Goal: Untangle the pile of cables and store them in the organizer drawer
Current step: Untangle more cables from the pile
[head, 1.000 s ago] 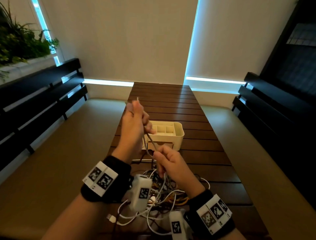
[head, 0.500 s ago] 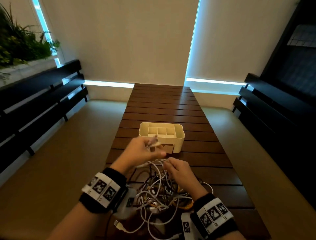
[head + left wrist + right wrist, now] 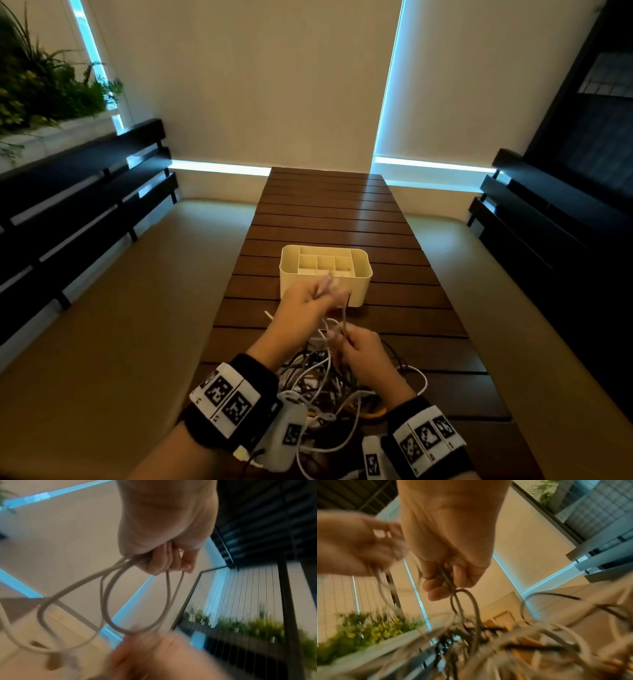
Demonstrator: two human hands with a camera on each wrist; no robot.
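A tangled pile of white, brown and black cables (image 3: 325, 383) lies on the near end of the slatted wooden table (image 3: 325, 212). My left hand (image 3: 308, 301) hovers above the pile, fingers curled round loops of a grey-white cable (image 3: 109, 596). My right hand (image 3: 359, 346) sits just below and right of it, pinching a thin dark cable (image 3: 462, 601) that runs down into the pile. A cream organizer box (image 3: 358, 291) with small compartments stands just beyond both hands. Motion blur hides the cable ends.
Cushioned benches with dark slatted backs (image 3: 68, 212) flank the table on both sides. A planter of green foliage (image 3: 41, 89) sits at the upper left. The far half of the table shows bare wood slats.
My left hand dropped from high above the organizer to just over the pile, then edged forward, still holding its cable. My right hand stayed low at the pile.
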